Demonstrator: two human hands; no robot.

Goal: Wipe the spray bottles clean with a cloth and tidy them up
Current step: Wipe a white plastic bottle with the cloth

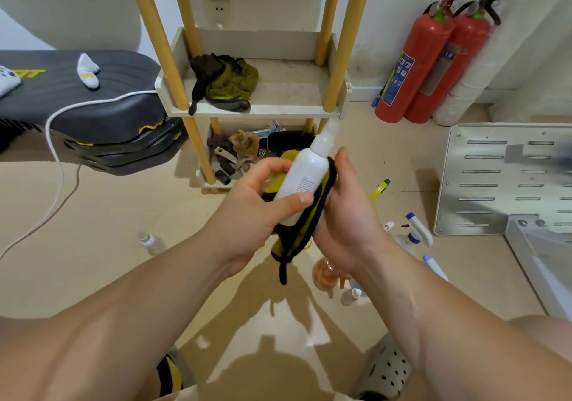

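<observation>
hands (297,214) grip smooth white cylindrical spray bottle (305,180) against fuzzy yellow-black cloth (297,236).

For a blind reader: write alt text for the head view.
Two bare hands wipe a white plastic spray bottle with a yellow-and-black cloth: the left hand holds the bottle, the right hand holds the cloth against it. Other spray bottles sit on the beige floor.

Left hand (257,214) grips white spray bottle (308,173) against yellow-black cloth (295,239) in right hand (345,214).

beige floor (102,245) | white wall (387,4) | wooden-post shelf (260,109) | two fire extinguishers (433,60)
</observation>
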